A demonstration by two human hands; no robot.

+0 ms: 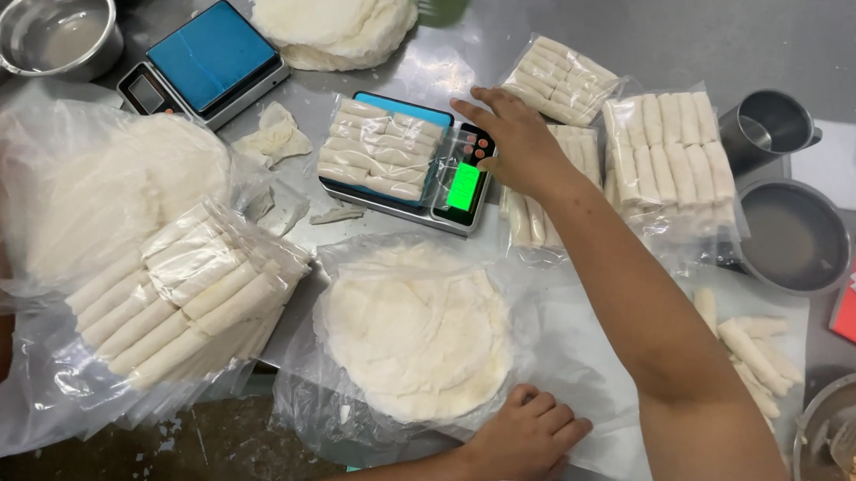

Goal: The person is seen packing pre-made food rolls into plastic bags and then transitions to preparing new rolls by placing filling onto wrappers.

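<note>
Fingers (482, 110) of your right hand (519, 143) stretch out loosely over the lit green display of the near digital scale (454, 201), gripping nothing. On that scale's blue platform lies a clear bag of white rolls (379, 152). Your left hand (525, 435) rests flat, fingers relaxed, on the plastic sheet beside the stack of round white wrappers (414, 331), just at its near edge. More bagged rolls (668, 150) sit right of the scale; a second blue scale (205, 62) stands farther left.

Food-prep kitchen, steel counter (601, 27) (scales (212, 60), bagged rolls (668, 150))
</note>
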